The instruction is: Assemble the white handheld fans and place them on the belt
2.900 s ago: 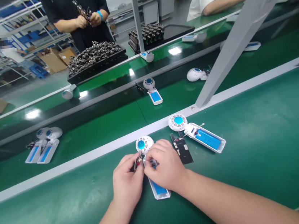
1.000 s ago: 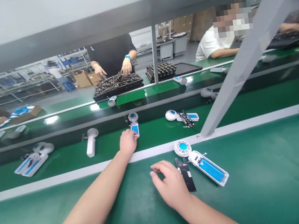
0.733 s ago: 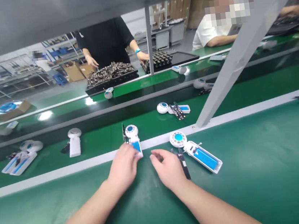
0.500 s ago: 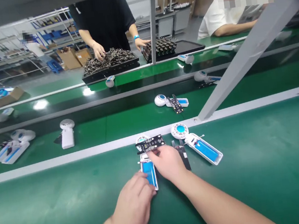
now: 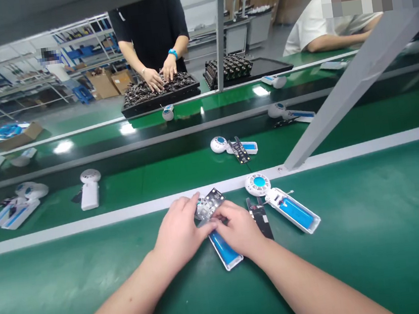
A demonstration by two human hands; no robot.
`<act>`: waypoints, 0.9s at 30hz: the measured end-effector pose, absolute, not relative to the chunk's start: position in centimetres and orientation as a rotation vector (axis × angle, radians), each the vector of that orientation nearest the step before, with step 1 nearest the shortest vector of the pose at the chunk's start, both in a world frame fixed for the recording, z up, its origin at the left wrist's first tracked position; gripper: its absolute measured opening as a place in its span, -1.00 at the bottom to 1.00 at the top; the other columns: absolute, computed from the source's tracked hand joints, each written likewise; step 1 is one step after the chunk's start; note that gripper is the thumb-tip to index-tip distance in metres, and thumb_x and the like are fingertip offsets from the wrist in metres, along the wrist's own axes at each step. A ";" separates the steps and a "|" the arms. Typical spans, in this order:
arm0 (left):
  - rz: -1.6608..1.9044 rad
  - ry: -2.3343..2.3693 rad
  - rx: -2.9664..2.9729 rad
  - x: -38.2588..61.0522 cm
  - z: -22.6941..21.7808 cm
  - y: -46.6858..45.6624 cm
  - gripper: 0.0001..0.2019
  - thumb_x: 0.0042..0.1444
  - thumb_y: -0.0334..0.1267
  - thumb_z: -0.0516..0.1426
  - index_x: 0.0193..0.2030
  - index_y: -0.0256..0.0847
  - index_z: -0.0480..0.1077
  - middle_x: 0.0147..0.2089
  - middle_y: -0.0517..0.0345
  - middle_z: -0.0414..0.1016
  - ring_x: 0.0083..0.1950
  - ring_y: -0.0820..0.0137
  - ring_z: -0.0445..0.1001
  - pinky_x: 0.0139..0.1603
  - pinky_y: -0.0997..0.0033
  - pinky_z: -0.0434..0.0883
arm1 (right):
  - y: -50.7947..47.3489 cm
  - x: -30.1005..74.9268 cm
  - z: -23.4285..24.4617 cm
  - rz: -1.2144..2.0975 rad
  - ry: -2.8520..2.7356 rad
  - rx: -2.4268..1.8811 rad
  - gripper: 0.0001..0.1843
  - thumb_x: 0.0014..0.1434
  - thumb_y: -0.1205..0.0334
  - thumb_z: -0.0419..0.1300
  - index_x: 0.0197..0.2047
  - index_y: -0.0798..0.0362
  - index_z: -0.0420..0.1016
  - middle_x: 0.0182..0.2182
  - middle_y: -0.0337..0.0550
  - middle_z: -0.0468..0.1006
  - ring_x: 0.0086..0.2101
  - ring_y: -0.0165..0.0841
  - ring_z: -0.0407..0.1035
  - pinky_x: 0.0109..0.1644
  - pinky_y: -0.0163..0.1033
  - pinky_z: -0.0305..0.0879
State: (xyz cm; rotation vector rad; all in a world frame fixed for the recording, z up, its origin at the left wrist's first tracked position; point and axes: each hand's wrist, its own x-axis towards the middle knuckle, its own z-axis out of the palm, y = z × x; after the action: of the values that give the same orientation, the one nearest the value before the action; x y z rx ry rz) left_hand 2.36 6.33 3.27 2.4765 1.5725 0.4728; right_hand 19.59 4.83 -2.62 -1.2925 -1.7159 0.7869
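My left hand (image 5: 178, 232) and my right hand (image 5: 239, 227) meet over a white handheld fan housing (image 5: 224, 251) with a blue battery panel, gripping a black circuit board (image 5: 209, 204) between them. The board lies over the fan's round head, which it and my hands hide. Just right of my right hand lie a narrow black board (image 5: 259, 217) and a second open white fan (image 5: 292, 210) with a blue dial and blue panel. Neither is touched by a hand.
A white strip (image 5: 125, 215) divides the green bench from a green belt (image 5: 151, 182) carrying more fans and a board. A grey strut (image 5: 340, 105) rises at the right. Beyond the glass, a co-worker's hands (image 5: 159, 74) sort boards in a black tray (image 5: 160, 102).
My left hand has moved up from the housing onto the board. The board has turned from crosswise to a slant and sits lower over the fan head, and the housing now tilts.
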 end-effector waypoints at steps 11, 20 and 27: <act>0.835 1.431 1.812 -3.0 0.2 4.6 -0.90 0.09 -0.37 0.16 -0.24 -0.15 0.36 0.05 0.04 0.38 0.12 0.29 0.39 0.14 0.20 0.37 | 3.8 18.7 -2.1 0.675 -1.888 -1.341 -0.88 0.03 0.46 0.19 -0.45 0.06 0.45 -0.43 -0.24 0.44 -0.33 -0.35 0.35 -0.25 -0.28 0.21; 0.561 1.796 1.350 -2.6 0.4 1.6 -0.44 0.17 0.04 0.07 0.24 -0.20 0.26 -0.08 0.00 0.52 -0.23 0.29 0.52 -0.22 0.23 0.49 | 3.5 18.5 -2.3 0.786 -1.803 -1.247 -0.85 0.04 0.45 0.20 -0.41 0.03 0.54 -0.42 -0.23 0.46 -0.35 -0.37 0.34 -0.26 -0.28 0.23; 0.226 1.989 1.907 -0.3 0.8 1.3 -0.43 0.07 -0.03 0.16 0.20 -0.25 0.33 -0.03 -0.05 0.45 0.08 0.06 0.42 0.11 0.07 0.36 | 3.2 18.0 -1.7 0.870 -1.786 -1.277 -0.86 0.03 0.48 0.18 -0.44 0.05 0.46 -0.43 -0.24 0.45 -0.36 -0.37 0.32 -0.27 -0.28 0.20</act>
State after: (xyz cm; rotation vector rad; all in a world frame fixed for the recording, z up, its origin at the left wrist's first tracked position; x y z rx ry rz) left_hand -0.29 1.30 0.79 1.9073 1.9886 0.2259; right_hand 18.04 3.22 -1.67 -1.2775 -1.7858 0.8697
